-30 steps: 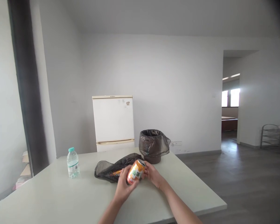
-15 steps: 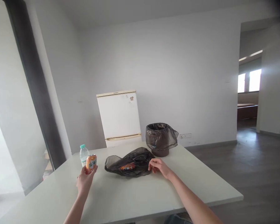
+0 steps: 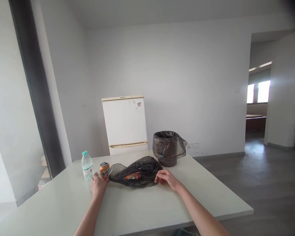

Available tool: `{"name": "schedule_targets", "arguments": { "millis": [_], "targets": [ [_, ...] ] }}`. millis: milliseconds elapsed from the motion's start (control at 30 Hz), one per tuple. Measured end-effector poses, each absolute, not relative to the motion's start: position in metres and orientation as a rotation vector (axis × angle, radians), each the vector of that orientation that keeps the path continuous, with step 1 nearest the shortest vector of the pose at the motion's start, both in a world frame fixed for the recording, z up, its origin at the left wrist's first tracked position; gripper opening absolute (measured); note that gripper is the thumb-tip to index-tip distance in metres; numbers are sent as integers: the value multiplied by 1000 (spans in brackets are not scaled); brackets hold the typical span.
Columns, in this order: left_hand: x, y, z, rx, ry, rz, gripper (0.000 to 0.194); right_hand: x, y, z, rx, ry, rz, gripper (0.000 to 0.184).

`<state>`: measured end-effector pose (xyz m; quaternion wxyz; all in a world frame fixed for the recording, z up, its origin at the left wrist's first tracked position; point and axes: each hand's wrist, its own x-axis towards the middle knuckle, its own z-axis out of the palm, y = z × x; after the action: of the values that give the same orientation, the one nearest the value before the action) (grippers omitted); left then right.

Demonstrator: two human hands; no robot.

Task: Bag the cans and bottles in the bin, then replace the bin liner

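An orange drink can (image 3: 104,171) stands upright on the table, just left of the black bag. My left hand (image 3: 99,186) is low beside the can, its fingers apart and no longer wrapped round it. Left of that hand stands a clear plastic bottle (image 3: 87,167) with a green cap. A thin black plastic bag (image 3: 145,167) lies crumpled in the middle, and a second orange can (image 3: 132,176) shows on its near side, lying on its side. At the bag's right end my right hand (image 3: 169,179) has bent fingers closed on its edge; the fingertips are partly hidden.
A brown bin (image 3: 167,162) lined with a black bag stands upright at the table's back right. The white table (image 3: 137,209) has its right edge beside open floor. Behind it are a white fridge (image 3: 124,121) and a wall with a socket strip (image 3: 193,145).
My left hand has moved right and set the orange can down by the bag, its fingers loosening. My right hand stays by the bag. The view has shifted slightly.
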<state>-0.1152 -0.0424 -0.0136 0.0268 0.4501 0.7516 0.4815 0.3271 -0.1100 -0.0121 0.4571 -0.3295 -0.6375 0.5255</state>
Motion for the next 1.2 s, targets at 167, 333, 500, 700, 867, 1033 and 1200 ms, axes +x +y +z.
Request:
{"name": "schedule_targets", "arguments": {
  "millis": [167,333,500,700,867,1033,1200],
  "targets": [
    [-95,-82,0,1861,2055,2041,36,327,-109,-13,-814,-1580,1302,40],
    [-21,-120,5,2701,1138,1812,21,327,-109,-12,-828,-1572,1303,39],
    [20,-121,-3,2829,1264,1325,28,328,-111,-10,-845,-1613,1298,40],
    [3,-93,-28,2612,1593,1418,40,332,-111,-7,-834,-1671,1227,42],
    [-3,-80,-41,2387,1611,1286,69,333,-109,-8,-712,-1644,1227,45],
    [-6,-85,-31,2324,1262,1179,70,331,-108,-10,-711,-1705,1132,38],
    [-1,-92,-24,2188,1081,1002,69,326,-111,-10,-803,-1939,829,71]
  ]
}}
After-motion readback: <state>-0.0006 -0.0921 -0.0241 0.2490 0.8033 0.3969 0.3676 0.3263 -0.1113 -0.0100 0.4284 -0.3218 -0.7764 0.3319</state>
